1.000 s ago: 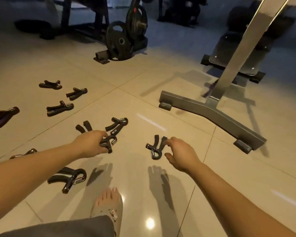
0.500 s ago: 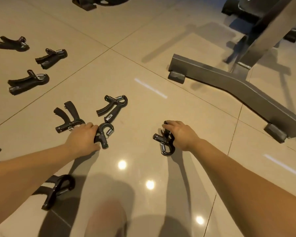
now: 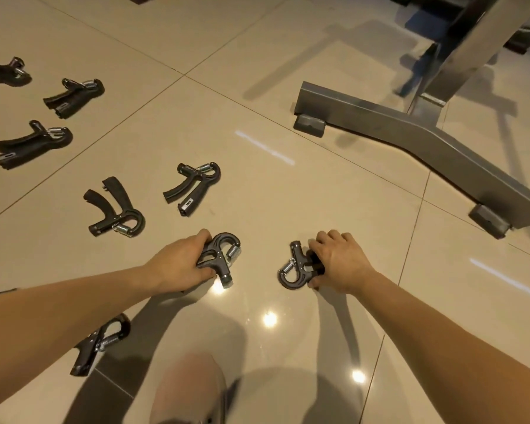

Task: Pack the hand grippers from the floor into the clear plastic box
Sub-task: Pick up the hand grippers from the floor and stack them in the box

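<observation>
Two grippers in hand: the left-side gripper (image 3: 214, 260) is clasped by the left hand (image 3: 178, 264); the right-side gripper (image 3: 300, 266) is clasped by the right hand (image 3: 338, 260); both are seen low against the tiled floor (image 3: 288, 185); whether they are lifted clear of it cannot be told
Left hand: the fingers are curled round the handles, which are hidden under the palm; the looped head and spring are pointed right, toward the other hand
Right hand: the fingers are wrapped over the handles; the looped head and spring are turned left and toward the person
Long axes: both held grippers are laid roughly across the view, head toward head, handles outward under each palm
Loose grippers: at least six are counted, all on the left side of the floor; the sprung gripper (image 3: 193, 186) and the splayed gripper (image 3: 114, 209) are found just beyond the left hand; the near gripper (image 3: 104, 339) is partly covered by the left forearm; the far-left grippers (image 3: 32, 143) are ranged well apart toward the edge
Clear plastic box: not seen in this view; its direction from the hands cannot be told
Coming move, as judged: both held grippers would have to be carried to the box; any further pickup is better served by the left hand, every loose gripper being on its side; the right hand is well apart from them, with only the bench frame (image 3: 410, 139) beyond it
</observation>
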